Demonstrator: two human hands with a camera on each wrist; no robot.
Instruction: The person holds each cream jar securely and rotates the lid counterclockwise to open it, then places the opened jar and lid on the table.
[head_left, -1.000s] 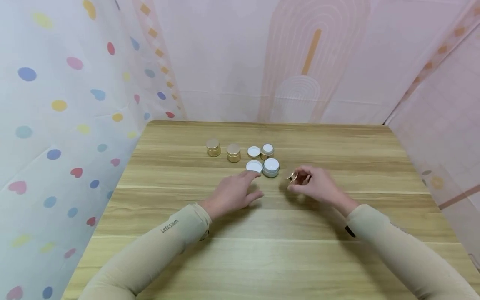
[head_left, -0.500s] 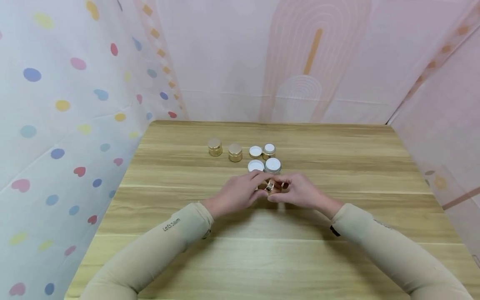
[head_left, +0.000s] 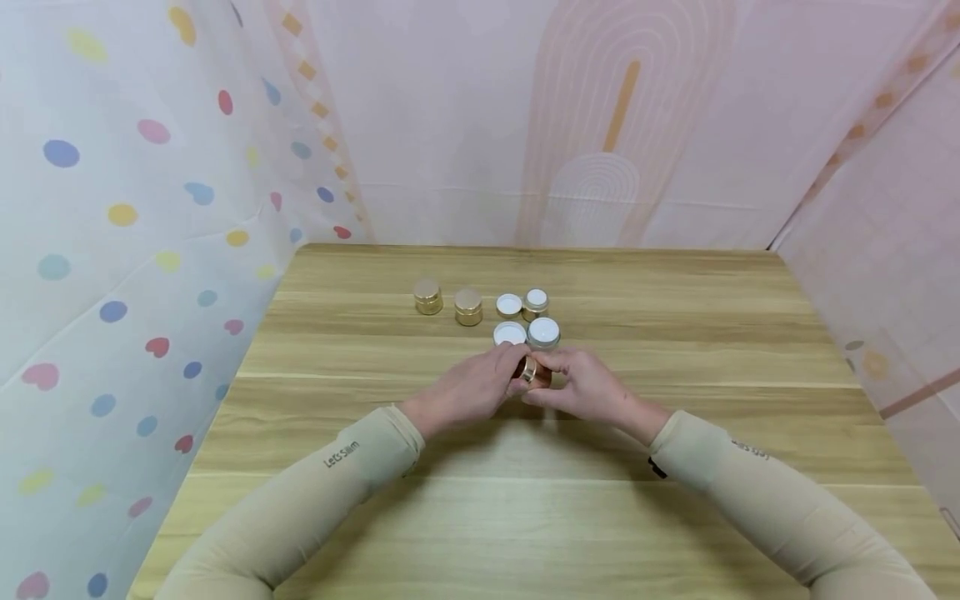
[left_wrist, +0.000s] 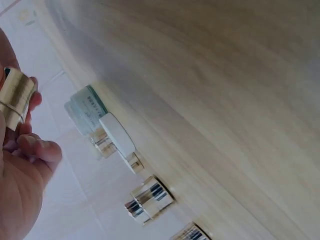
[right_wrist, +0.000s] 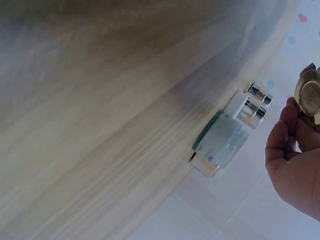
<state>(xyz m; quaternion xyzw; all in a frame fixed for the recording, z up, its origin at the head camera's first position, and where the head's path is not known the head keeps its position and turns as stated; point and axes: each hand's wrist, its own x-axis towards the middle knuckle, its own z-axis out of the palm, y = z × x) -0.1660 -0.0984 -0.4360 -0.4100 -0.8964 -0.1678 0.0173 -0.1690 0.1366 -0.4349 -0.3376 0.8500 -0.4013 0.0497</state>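
Note:
Between both hands, above the wooden table (head_left: pixel 480 500), a small gold cosmetic jar (head_left: pixel 529 372) is held on its side. My left hand (head_left: pixel 476 387) grips one end of it, its thumb below and fingers above. From the other side my right hand (head_left: pixel 585 387) pinches the jar with thumb and fingers. The left wrist view shows the gold jar (left_wrist: pixel 17 95) with a thin seam around it. In the right wrist view its round end (right_wrist: pixel 310 97) faces the camera. Just beyond the hands stand a pale green jar (head_left: pixel 543 332) with a white top and an upturned white lid (head_left: pixel 510 333).
Behind these, an open gold jar (head_left: pixel 536 305) with a white top stands beside an upturned lid (head_left: pixel 509 306). Two closed gold jars (head_left: pixel 468 307) stand to the left. A patterned cloth (head_left: pixel 450 125) hangs behind the table's far edge.
My right hand has brought the gold jar left to my left hand, which was open beside the white lid. Both hands now grip it. The jars on the table have stayed put.

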